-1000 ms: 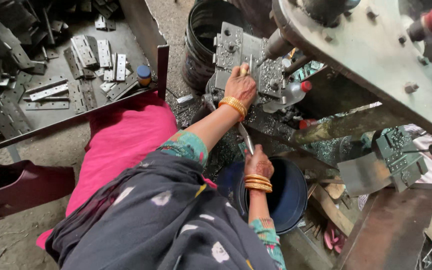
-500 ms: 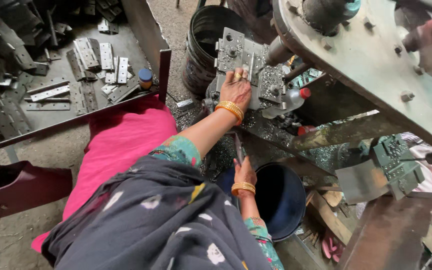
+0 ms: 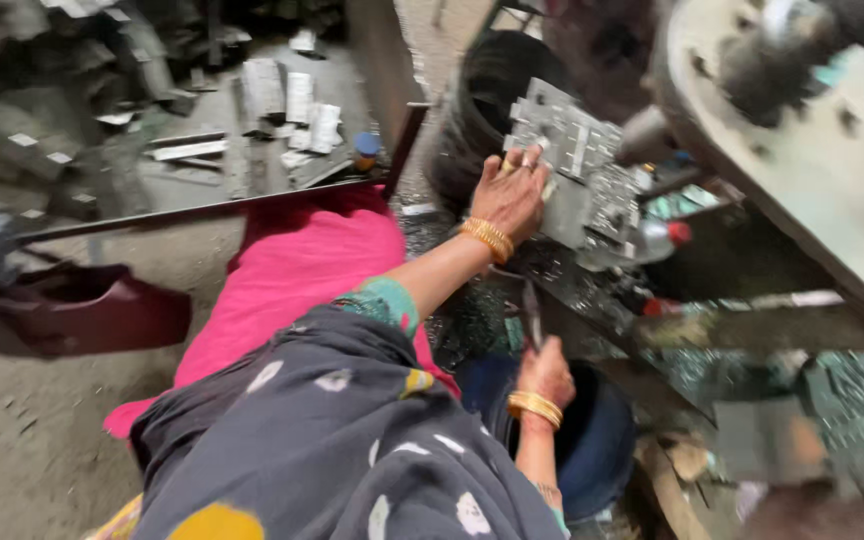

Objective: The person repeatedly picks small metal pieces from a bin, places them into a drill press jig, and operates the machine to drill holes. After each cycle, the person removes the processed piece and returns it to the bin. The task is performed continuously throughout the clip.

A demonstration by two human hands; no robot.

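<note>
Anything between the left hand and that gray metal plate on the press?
Nothing visible. The left hand already lies flat on the gray metal plate. The right hand holds a thin rod lower down, above the blue tub, apart from the plate.

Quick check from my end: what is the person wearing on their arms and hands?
Both forearms are bare. The left hand has stacked gold bangles at the wrist and rings on two fingers. The right hand has gold bangles too. The teal patterned sleeve ends above the left elbow, under a dark grey shawl with pale and yellow spots.

Gold bangles on both wrists; dark spotted shawl (image 3: 352,450); teal sleeves.
</note>
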